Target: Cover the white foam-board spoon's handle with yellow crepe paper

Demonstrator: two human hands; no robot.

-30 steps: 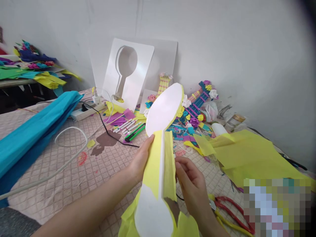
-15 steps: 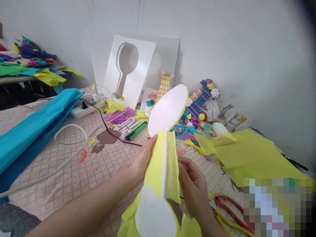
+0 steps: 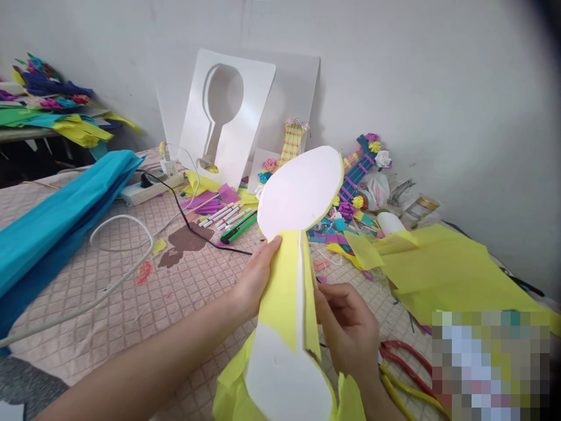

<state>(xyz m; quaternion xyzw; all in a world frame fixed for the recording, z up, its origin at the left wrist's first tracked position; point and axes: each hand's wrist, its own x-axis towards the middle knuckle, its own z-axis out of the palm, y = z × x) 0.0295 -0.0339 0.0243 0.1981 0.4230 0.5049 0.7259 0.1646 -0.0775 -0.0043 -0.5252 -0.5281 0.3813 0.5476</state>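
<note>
Centre of frame: a white foam cut-out (image 3: 300, 193), spoon- or guitar-shaped, held up off the table with its broad oval end toward the wall and its other rounded end at the bottom edge. Yellow tissue paper (image 3: 284, 286) is wrapped over the narrow neck, two flaps nearly meeting along a thin white strip of bare foam.

Left hand (image 3: 256, 278), centre frame: gripping the neck from the left edge, thumb pressed flat on the yellow flap, fingers hidden behind the foam.

Right hand (image 3: 348, 330), lower centre-right: fingers curled in against the right flap of the tissue, pinching or pressing it to the neck (contact at the fingertips is partly hidden, so exact grip is uncertain).

Surroundings: yellow-and-red pliers (image 3: 405, 371) lie on the quilted table cover (image 3: 131, 304) just right of the right wrist. More yellow sheets (image 3: 442, 269) at right. Rolled blue paper (image 3: 52, 222) at left. A power strip (image 3: 149, 190) and its cords (image 3: 127, 257) at centre left. Markers and a green knife (image 3: 232, 222) sit behind the foam; a foam offcut board (image 3: 228, 117) leans on the wall in the upper centre.

Risks, as judged:
- Tissue is thin; a hard pull by the right fingers could tear the flap near the ragged edge at the lower neck.
- Flaps may spring open if the left thumb lifts.
- The neck is the narrowest part; squeezing or bending there could snap the foam.
- Loose tissue at the bottom edge could wrinkle or bunch under the lower end.
</note>
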